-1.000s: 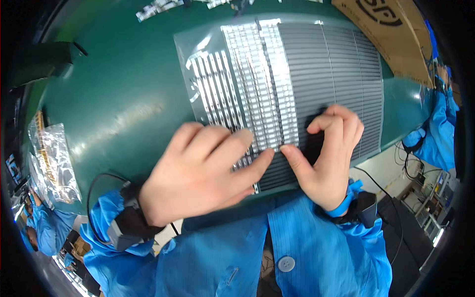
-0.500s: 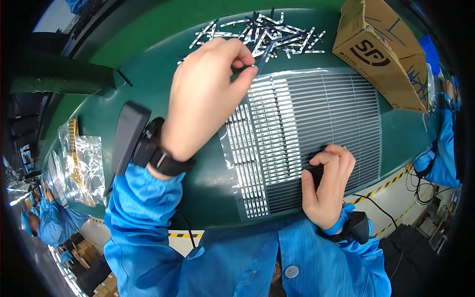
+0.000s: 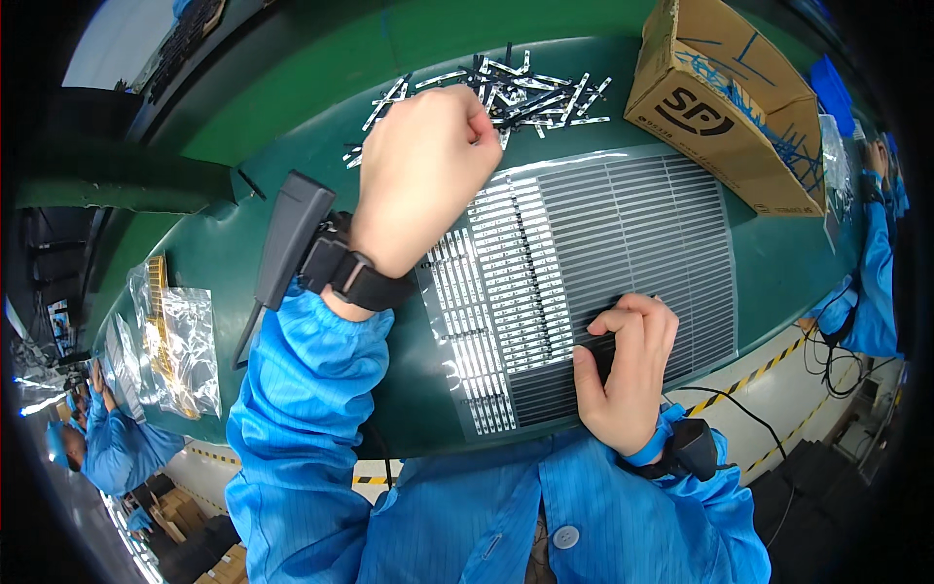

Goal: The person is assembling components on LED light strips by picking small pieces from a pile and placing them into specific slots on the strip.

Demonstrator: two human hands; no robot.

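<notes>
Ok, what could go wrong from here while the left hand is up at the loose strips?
The left hand may scatter the loose pile of small metal strips across the green table. Its blue sleeve could drag the clear ribbed tray, which only the right hand pins.

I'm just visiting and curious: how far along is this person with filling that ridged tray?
Roughly the left third of the grooved tray already holds rows of small metal strips. The left hand reaches into the loose pile of strips at the far edge, while the right hand steadies the tray's near edge. The dark grooves on the right look unfilled, and many strips remain in the pile.
</notes>
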